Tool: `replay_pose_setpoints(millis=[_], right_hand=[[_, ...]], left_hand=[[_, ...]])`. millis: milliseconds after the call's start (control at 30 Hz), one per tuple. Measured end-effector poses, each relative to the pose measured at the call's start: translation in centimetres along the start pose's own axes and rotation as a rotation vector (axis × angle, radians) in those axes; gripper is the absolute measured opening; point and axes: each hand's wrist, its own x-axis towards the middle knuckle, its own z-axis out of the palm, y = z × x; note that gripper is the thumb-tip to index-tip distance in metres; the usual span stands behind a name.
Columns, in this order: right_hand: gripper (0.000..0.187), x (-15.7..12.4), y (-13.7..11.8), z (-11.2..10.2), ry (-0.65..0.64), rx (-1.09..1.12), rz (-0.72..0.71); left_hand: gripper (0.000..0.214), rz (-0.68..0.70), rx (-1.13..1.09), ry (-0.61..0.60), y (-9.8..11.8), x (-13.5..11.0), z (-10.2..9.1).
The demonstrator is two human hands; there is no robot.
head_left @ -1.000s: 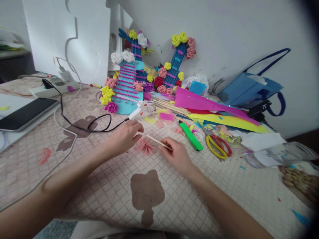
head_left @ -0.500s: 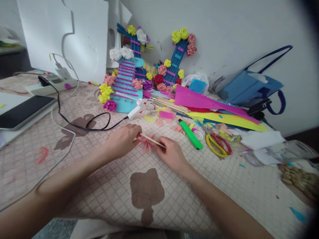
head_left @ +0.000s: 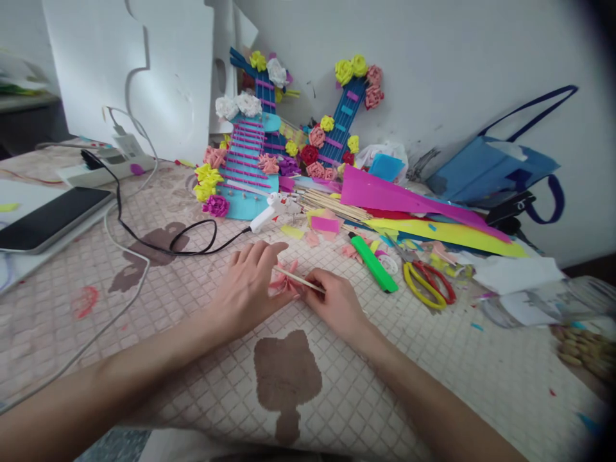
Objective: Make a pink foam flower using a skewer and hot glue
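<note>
My right hand (head_left: 337,298) is closed around a thin wooden stick (head_left: 303,280), whose free end points up and left. Under and behind the stick is a pink paper flower (head_left: 287,274) with spread petals, close to the right fingertips. My left hand (head_left: 250,282) is off the stick, its index finger stretched out and its thumb apart, reaching the lower petals. Whether that thumb presses on the paper is hard to tell. A white glue gun (head_left: 267,215) with a black cord lies just beyond the hands.
A green cutter (head_left: 373,263) and red-and-yellow scissors (head_left: 426,282) lie to the right. Behind are loose sticks (head_left: 332,204), a magenta sheet (head_left: 404,202), flower-decked paper guitars (head_left: 245,154) and a blue bag (head_left: 495,167). A tablet (head_left: 58,218) and cables are at left.
My left hand has let go of the stick's left end, opened, and come down toward the petals. My right hand still holds the stick. The view has shifted slightly.
</note>
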Motion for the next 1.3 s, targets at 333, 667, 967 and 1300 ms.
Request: replay_pose_setpoints(millis=[333,667,967,1300], right_hand=[[0.010,-0.3,0.0,-0.1,-0.004,-0.078,-0.027],[0.008,-0.7,0.4,-0.5,-0.025,-0.132,-0.102],[0.002,0.2,0.4,-2.5,0.065,0.058,-0.202],[0.040,2.2,0.4,-0.2,-0.033,-0.039,-0.235]], left_hand=[[0.034,0.003,-0.003,-0.038,-0.7,0.2,1.1],[0.020,0.021,-0.128,-0.027,-1.2,0.4,1.7],[0.032,-0.015,-0.212,0.038,-1.6,-0.6,2.1],[0.025,-0.033,-0.247,0.021,-2.3,-0.7,2.8]])
